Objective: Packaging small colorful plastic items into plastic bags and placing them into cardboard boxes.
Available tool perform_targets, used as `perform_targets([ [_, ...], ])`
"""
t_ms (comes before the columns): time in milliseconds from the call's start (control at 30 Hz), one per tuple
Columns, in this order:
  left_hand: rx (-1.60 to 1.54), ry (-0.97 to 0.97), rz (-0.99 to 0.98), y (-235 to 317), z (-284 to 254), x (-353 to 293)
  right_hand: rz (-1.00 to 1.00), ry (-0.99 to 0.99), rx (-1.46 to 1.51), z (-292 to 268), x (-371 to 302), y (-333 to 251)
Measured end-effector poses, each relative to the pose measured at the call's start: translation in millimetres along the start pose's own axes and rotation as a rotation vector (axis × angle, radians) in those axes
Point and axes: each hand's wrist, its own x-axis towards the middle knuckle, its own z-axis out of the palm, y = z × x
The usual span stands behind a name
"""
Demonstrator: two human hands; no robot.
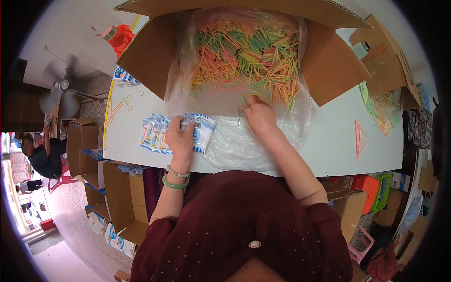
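My left hand [179, 137] is closed over a row of flat blue-and-white packets [156, 133] on the white table, its fingers bent onto them. Some of the packets have clear windows. My right hand [259, 115] reaches over the front of a clear plastic liner [242, 145], its fingers pinched around a few thin coloured sticks. A green stick [238, 115] shows beside its fingers. Behind it, a large heap of thin straw-like sticks [249, 56] in pink, green and yellow fills the lined cardboard box [329, 70], whose flaps stand open.
Loose pink sticks [358, 138] lie on the table at the right, near another bag of sticks [376, 109]. Rubber bands [128, 99] and a red-wrapped jar [117, 37] are at the left. Open cartons [123, 197] stand below the table, left. A person [47, 155] sits far left near a fan [62, 87].
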Motion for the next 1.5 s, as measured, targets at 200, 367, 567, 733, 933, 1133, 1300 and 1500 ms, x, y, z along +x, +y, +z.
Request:
perform_targets([
  [200, -0.129, 0.024, 0.03, -3.3, -4.1, -3.0, 0.085, -0.313, -0.391, 10.1, 24.6, -8.6],
  [367, -0.13, 0.096, 0.315, 3.7, -15.4, 5.2, 0.045, -0.097, 0.204, -7.1, 5.9, 6.7],
  [567, -0.62, -0.139, -0.09, -2.4, -24.7, 5.6, -0.158, 0.039, 0.479, -4.1, -27.0, 33.5],
  [733, -1.227, -0.47, -0.501, 37.6, -22.7, 2.9, -0.082, 0.119, 0.723, 7.3, -39.4, 36.5],
  [933, -1.264, -0.567, -0.615, 56.9, -6.4, -5.2, -0.091, 0.033, 0.589, -4.6, -41.5, 34.1],
  [1133, -1.106, -0.449, -0.455, 67.7, 4.1, -12.2, 0.079, -0.191, 0.769, -25.1, -48.2, -32.4],
  [1300, -1.091, -0.393, -0.362, 67.6, 4.2, -9.2, 0.087, -0.262, 0.762, -8.7, -48.0, -35.4],
  [1500, -0.564, -0.312, -0.241, 18.9, -12.8, 10.7, 0.143, -0.267, 0.634, -5.4, -38.6, -15.0],
])
